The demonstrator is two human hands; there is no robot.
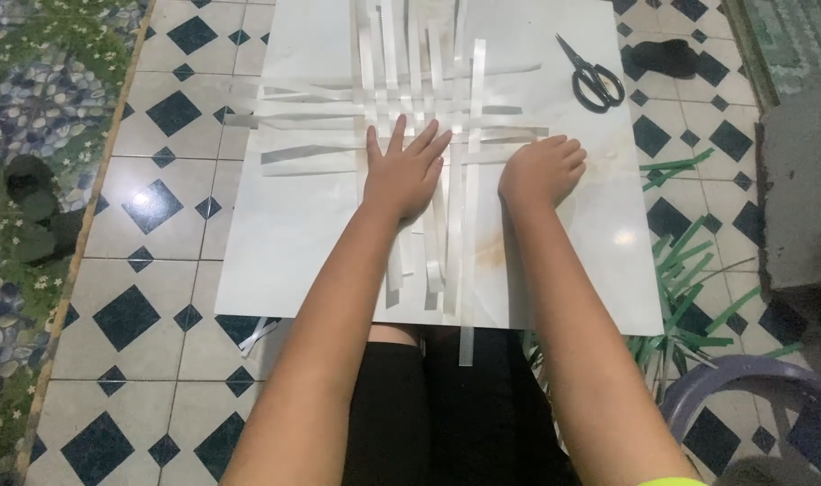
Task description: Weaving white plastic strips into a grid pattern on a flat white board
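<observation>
Head view, looking down. The left hand (403, 173) lies palm-down with fingers spread wide and flat, pressing on the weave (410, 108) of white paper strips; it grips nothing. The right hand (541, 169) rests just beside it, fingers curled under into a loose fist, knuckles up, touching the right ends of the crosswise strips; whether anything is pinched beneath it cannot be told. The weave sits on the far middle of a white sheet (293, 243) spread on the tiled floor (149, 207), with the lengthwise strips running back toward the person's lap (446, 405) and one overhanging the sheet's near edge. Black scissors (595, 79) lie closed on the sheet's far right corner, well apart from both hands. Green strips (690, 279) lie on the tiles to the right of the sheet.
</observation>
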